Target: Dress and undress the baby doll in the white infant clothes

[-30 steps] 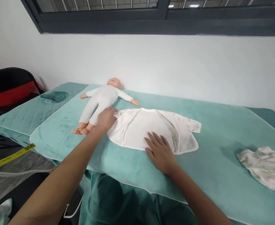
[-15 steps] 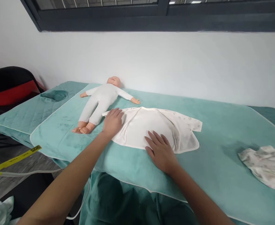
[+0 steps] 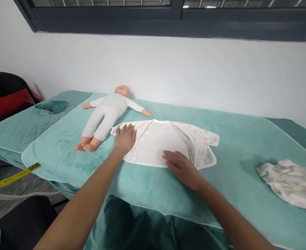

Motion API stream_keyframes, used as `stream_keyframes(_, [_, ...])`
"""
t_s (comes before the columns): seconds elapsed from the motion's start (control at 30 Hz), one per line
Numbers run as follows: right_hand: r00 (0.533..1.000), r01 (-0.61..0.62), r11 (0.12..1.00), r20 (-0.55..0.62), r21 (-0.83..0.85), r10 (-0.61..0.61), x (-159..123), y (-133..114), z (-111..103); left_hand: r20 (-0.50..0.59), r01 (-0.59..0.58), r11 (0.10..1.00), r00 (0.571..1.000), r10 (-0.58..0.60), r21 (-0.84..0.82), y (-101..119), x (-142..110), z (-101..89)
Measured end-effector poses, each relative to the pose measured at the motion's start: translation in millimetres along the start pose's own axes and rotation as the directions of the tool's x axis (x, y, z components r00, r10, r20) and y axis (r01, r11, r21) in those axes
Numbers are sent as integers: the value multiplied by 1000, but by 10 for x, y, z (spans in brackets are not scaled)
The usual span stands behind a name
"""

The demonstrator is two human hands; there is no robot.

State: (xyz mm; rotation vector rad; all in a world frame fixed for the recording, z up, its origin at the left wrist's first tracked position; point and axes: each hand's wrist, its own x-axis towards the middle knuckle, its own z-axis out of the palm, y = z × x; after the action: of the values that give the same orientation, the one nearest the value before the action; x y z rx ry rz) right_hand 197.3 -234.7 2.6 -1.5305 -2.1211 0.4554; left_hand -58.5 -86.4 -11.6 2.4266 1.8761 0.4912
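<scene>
A white baby shirt point(image 3: 163, 139) is spread out on the green bed cover, its patterned sleeves pointing left and right. My left hand point(image 3: 125, 138) rests open with its palm on the shirt's left side, by the left sleeve. Over the lower right part of the shirt is my right hand point(image 3: 182, 167), fingers stretched out and holding nothing; whether it presses on the cloth I cannot tell. Behind and left of the shirt, a baby doll point(image 3: 110, 108) in a white bodysuit lies on its back with arms spread.
A crumpled patterned white cloth point(image 3: 290, 184) lies on the green cover point(image 3: 244, 139) at the right. At the left are a dark green cloth point(image 3: 52, 107), a black and red chair point(image 3: 8, 100) and a yellow-tagged cable point(image 3: 14, 177). A white wall point(image 3: 168, 73) rises behind the bed.
My left hand has let go of the left sleeve and flattened onto the shirt, and the sleeve now lies spread. My right hand has turned slightly and its fingers have drawn closer together.
</scene>
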Motion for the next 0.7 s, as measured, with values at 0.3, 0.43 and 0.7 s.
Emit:
stream_keyframes(0.3, [574,-728,686,-543,5,613,11,1285,-968,-25,17,1000,1000,-17,0,38,-16,-8])
stream_keyframes(0.43, [624,-735,678,-407,-17,667,12,1503,-1028,-46,12,1000,999,-12,-10,27,-21,6])
stream_keyframes(0.7, [512,-639,756,-655,143,556,198,1706,-1079,-63,9,1000,998,-11,-24,9,-17,20])
